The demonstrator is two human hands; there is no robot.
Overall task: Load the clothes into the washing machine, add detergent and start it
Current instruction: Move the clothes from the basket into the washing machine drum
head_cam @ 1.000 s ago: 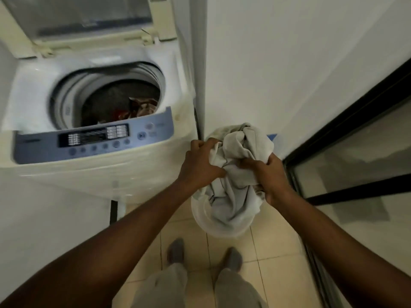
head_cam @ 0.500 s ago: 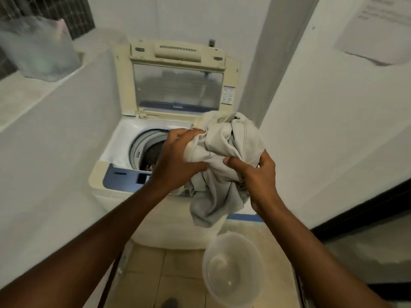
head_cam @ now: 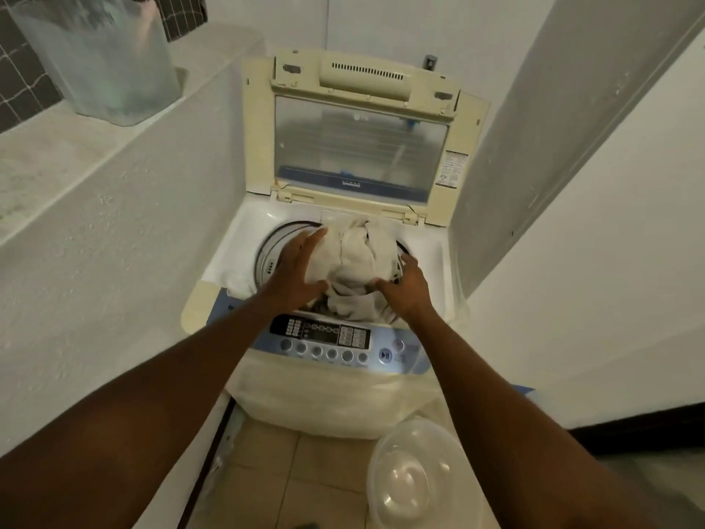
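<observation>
Currently we work across the scene from 9 o'clock to 3 o'clock. At 10 o'clock a frosted plastic bin (head_cam: 103, 59) stands on the ledge (head_cam: 45, 154); its contents are too blurred to identify. At centre, the washing machine (head_cam: 335, 379) has its lid (head_cam: 358, 143) raised upright. Our left hand (head_cam: 299, 267) lies flat, fingers spread, against the 9 o'clock side of the pale bundle of clothes (head_cam: 356, 263). The bundle sits in the mouth of the drum (head_cam: 272, 248), heaped above the rim, with darker fabric just visible beneath it. Our right hand (head_cam: 406, 286) rests at the bundle's 4 o'clock side, fingers curled on the cloth; whether it pinches a fold, we cannot tell. At 5 o'clock, on the floor, a clear plastic basin (head_cam: 416, 475) appears empty.

Risks, as we judge them: fabric left draped over the rim could be trapped when the lid closes. A forearm resting on the control panel (head_cam: 324, 337) could press a button early. No detergent is visible
</observation>
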